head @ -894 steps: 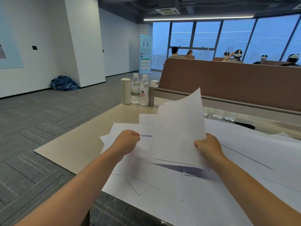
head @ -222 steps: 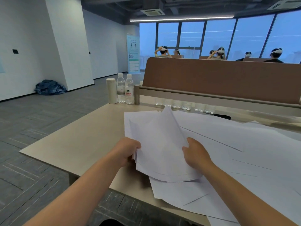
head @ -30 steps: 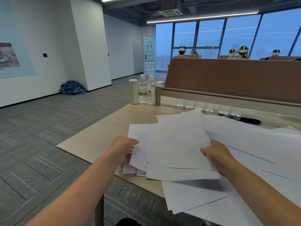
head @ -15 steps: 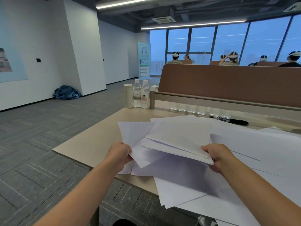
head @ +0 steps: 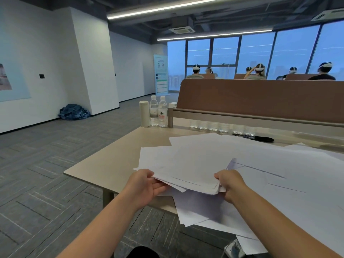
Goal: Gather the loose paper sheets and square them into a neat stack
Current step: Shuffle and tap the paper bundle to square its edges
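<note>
Paper sheets [head: 297, 183] are seen spread loose over the desk [head: 104, 164], from twelve round to five o'clock of the gathered bundle [head: 191, 164], which is now held lower and flatter than half a second ago, its layers closed up though its edges are still fanned. The bundle's near edge is pinched at seven o'clock by the left hand [head: 147, 185] and gripped at five o'clock by the right hand [head: 230, 185], so squaring is judged barely begun and much paper is left to gather.
</note>
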`<state>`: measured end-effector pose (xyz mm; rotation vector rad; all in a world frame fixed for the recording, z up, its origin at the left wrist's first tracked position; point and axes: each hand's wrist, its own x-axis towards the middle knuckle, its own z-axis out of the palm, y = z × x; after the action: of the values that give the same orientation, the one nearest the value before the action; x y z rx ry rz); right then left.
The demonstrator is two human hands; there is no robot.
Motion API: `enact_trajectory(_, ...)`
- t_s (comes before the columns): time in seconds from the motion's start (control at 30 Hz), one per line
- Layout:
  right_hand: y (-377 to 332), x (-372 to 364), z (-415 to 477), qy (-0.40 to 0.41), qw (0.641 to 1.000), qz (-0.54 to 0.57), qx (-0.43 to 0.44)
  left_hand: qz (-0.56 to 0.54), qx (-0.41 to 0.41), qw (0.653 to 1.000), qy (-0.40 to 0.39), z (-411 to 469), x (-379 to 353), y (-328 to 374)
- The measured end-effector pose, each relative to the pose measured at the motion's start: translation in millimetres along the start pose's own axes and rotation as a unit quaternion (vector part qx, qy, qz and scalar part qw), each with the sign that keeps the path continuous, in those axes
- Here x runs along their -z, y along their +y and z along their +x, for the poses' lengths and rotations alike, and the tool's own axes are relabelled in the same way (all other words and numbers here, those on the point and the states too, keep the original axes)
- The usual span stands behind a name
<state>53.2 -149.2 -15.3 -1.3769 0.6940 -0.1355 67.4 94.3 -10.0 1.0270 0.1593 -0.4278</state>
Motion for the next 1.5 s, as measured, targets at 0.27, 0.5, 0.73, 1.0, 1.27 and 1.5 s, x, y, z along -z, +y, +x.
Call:
enact_trajectory(0.27, -5.7, -5.3, -12.1, -0.063, 0.998, -0.007, -0.015, -0.004, -0.016, 1.000, 0.004, -6.8, -16.7, -3.0)
enact_trajectory(0.5, -0.4, -9.6, -13.4, -0.064, 0.997, 0.021, -0.030, 0.016, -0.019, 0.999, 0.024, -8.6, -11.7, -9.0)
enact_trajectory(0.73, -14.7, 16.4, -3.9, -0.095, 0.993, -0.070, -0.021, -0.107, -0.025, 0.992, 0.062, 11.6, 25.1, 15.2)
enact_trajectory(1.0, -23.6, 38.4, -2.7, -0.247, 0.961, -0.116, 0.044, 0.140, 0.053, 0.988, -0.041, 17.5, 18.4, 26.9)
enact_trajectory(1.27, -58.9, 27.4, -19.4, -0.169, 0.940, -0.140, 0.262, 0.181, -0.152, 0.972, -0.002, 22.9, -31.2, 67.7)
enact_trajectory(1.5, -92.2, 19.0, -17.7, -0.142, 0.943, -0.033, 0.298, 0.191, -0.287, 0.938, -0.026, 19.8, -55.2, 97.2)
